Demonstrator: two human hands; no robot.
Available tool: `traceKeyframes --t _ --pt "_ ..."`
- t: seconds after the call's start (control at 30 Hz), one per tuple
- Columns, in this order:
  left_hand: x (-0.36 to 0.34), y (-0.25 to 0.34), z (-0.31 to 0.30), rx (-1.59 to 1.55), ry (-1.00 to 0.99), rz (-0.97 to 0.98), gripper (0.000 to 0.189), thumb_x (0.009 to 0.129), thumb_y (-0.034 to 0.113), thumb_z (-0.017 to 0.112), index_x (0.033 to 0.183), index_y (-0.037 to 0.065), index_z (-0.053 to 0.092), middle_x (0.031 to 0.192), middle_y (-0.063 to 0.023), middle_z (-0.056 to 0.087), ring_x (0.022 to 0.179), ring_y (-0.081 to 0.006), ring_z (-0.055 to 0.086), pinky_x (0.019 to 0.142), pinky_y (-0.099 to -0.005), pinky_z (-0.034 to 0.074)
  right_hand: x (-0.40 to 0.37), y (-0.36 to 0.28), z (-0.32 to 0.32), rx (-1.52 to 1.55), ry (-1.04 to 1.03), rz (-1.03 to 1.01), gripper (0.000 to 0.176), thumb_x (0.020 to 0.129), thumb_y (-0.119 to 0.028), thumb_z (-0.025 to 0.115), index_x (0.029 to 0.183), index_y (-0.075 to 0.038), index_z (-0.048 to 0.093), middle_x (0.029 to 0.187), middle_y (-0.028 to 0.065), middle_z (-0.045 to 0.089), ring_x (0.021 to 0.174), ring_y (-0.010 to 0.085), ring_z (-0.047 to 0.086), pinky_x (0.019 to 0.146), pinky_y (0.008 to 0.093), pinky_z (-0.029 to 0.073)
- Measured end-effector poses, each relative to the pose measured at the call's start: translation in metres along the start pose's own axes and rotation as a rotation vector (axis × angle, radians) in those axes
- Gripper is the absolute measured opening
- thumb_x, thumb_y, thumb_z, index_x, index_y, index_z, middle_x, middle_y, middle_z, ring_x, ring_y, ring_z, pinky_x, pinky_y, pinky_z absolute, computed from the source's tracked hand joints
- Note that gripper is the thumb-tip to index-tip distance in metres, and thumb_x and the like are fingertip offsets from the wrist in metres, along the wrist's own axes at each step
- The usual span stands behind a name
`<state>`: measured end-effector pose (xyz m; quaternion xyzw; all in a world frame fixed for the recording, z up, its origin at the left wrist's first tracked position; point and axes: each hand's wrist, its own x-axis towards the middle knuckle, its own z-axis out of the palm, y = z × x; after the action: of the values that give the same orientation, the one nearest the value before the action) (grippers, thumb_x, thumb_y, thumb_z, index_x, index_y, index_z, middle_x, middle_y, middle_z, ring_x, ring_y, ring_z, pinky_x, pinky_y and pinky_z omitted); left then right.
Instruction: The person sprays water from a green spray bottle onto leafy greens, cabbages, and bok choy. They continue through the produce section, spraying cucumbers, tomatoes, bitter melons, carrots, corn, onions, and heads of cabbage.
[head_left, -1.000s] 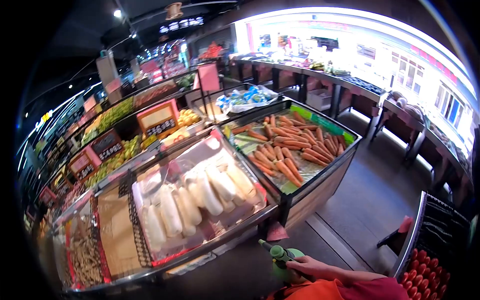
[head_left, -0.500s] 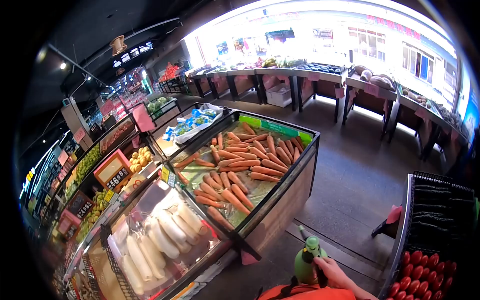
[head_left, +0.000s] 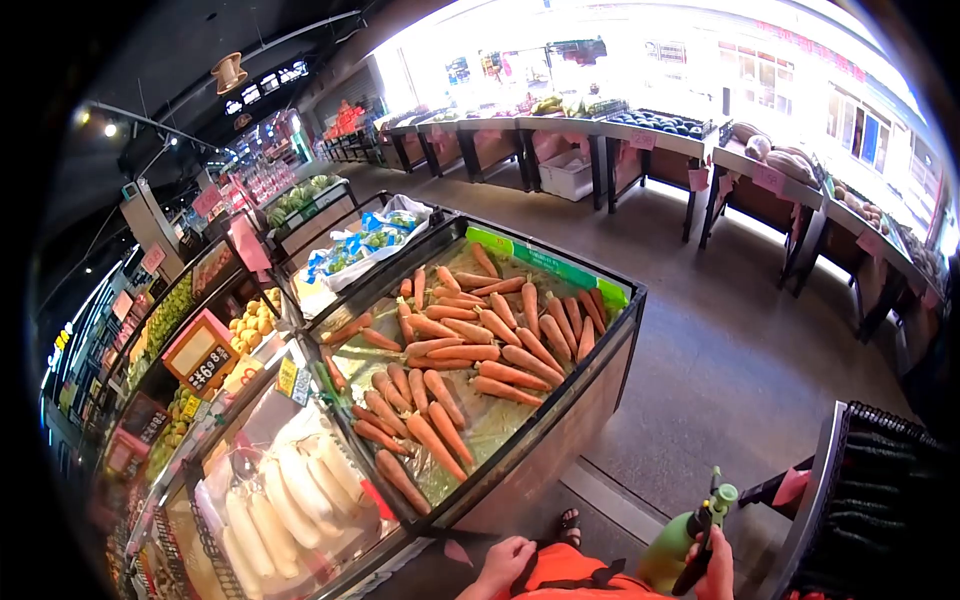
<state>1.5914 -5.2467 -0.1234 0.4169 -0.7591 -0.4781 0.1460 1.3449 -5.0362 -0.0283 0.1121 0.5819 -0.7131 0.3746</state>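
My right hand (head_left: 715,568) is wrapped around the handle of a green pump spray bottle (head_left: 668,550), whose nozzle points upward and away from me. My left hand (head_left: 510,562) hangs by my orange garment (head_left: 580,575) with its fingers curled in; nothing sticks out of it. Ahead of it stands a black-edged bin (head_left: 640,300) of loose orange carrots (head_left: 465,352). White radishes (head_left: 290,500), partly under clear plastic, lie in the nearer bin on the left. Neither hand touches the vegetables.
Dark long vegetables fill a black crate (head_left: 870,510) at right. Blue-and-white bagged greens (head_left: 365,245) sit beyond the carrots. Price signs (head_left: 200,355) and fruit line the left. Produce tables (head_left: 650,135) run along the bright windows. My sandalled foot (head_left: 570,527) is on the floor (head_left: 690,350).
The view has shifted forward and turned. The spray bottle is now lower and farther right, still in my right hand. My left hand and a foot have come into view; the red produce has left it.
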Motion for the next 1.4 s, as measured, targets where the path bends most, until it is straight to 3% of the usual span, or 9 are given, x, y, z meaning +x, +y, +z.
traceKeyframes --t 0.27,0.53,0.83,0.93,1.0,1.1,1.27,1.3,1.4 --pt "0.196 0.087 -0.001 -0.042 0.073 0.609 0.010 0.080 0.013 0.057 0.075 0.004 0.057 0.068 -0.0125 0.054 0.065 -0.0309 0.055 0.058 -0.0354 0.044 0.060 -0.065 0.039 0.078 0.130 0.033 0.021 0.086 -0.028 0.054 0.081 -0.008 0.054 0.060 0.0002 0.047 0.054 0.0113 0.046 0.048 0.0237 0.038" --pt "0.347 0.089 -0.002 -0.055 0.154 0.402 0.011 0.078 0.010 0.057 0.087 0.003 0.058 0.078 -0.0122 0.057 0.077 -0.0305 0.055 0.070 -0.0361 0.046 0.132 -0.144 0.095 0.105 0.141 0.079 0.022 0.085 -0.031 0.055 0.083 -0.009 0.054 0.062 -0.0001 0.048 0.057 0.0115 0.047 0.049 0.0239 0.038" --pt "0.444 0.079 0.032 0.566 0.387 0.240 0.028 0.073 0.018 0.059 0.099 0.008 0.057 0.102 -0.0100 0.055 0.096 -0.0291 0.052 0.084 -0.0390 0.042 0.254 -0.231 0.104 0.167 0.080 0.140 0.023 0.084 -0.033 0.056 0.085 -0.010 0.054 0.064 -0.0004 0.049 0.060 0.0117 0.048 0.051 0.0242 0.039" --pt "0.454 0.115 0.053 0.502 0.500 0.152 0.025 0.073 0.016 0.060 0.096 0.007 0.058 0.102 -0.0113 0.055 0.096 -0.0302 0.052 0.082 -0.0395 0.043 0.330 -0.245 0.028 0.254 0.074 0.069 0.024 0.084 -0.034 0.056 0.085 -0.010 0.054 0.065 -0.0005 0.049 0.062 0.0117 0.049 0.052 0.0243 0.040" --pt "0.462 0.133 0.073 0.372 0.589 0.162 0.021 0.073 0.012 0.060 0.093 0.006 0.059 0.099 -0.0127 0.055 0.095 -0.0307 0.052 0.083 -0.0396 0.043 0.351 -0.282 0.038 0.274 0.136 0.034 0.024 0.085 -0.033 0.055 0.086 -0.009 0.054 0.064 0.0006 0.050 0.059 0.0124 0.049 0.050 0.0246 0.040" --pt "0.484 0.166 0.097 0.360 0.623 0.223 0.018 0.074 0.010 0.059 0.091 0.004 0.060 0.091 -0.0129 0.057 0.086 -0.0301 0.055 0.077 -0.0373 0.045 0.419 -0.309 0.020 0.031 -0.074 -0.114 0.023 0.087 -0.029 0.051 0.086 -0.005 0.054 0.058 0.0045 0.049 0.045 0.0145 0.047 0.041 0.0254 0.037" --pt "0.530 0.231 0.127 0.433 0.641 0.410 0.015 0.077 0.010 0.058 0.089 0.002 0.058 0.085 -0.0108 0.058 0.077 -0.0251 0.057 0.070 -0.0333 0.047 0.474 -0.377 0.049 0.020 -0.102 -0.152 0.019 0.087 -0.025 0.051 0.086 -0.007 0.053 0.063 0.0034 0.052 0.055 0.0124 0.051 0.050 0.0242 0.041" --pt "0.537 0.265 0.127 0.370 0.586 0.276 0.018 0.080 0.018 0.056 0.093 0.005 0.060 0.090 -0.0120 0.060 0.092 -0.0274 0.056 0.081 -0.0352 0.044 0.488 -0.385 0.050 0.015 -0.110 -0.137 0.020 0.088 -0.026 0.051 0.086 -0.006 0.053 0.062 0.0030 0.052 0.054 0.0123 0.050 0.049 0.0240 0.041" --pt "0.565 0.276 0.127 0.499 0.555 0.241 0.019 0.080 0.017 0.056 0.095 0.005 0.059 0.099 -0.0120 0.058 0.094 -0.0281 0.055 0.083 -0.0354 0.043 0.529 -0.401 0.052 -0.037 -0.123 -0.110 0.023 0.089 -0.028 0.049 0.085 -0.006 0.053 0.060 0.0022 0.051 0.051 0.0120 0.049 0.047 0.0235 0.040"
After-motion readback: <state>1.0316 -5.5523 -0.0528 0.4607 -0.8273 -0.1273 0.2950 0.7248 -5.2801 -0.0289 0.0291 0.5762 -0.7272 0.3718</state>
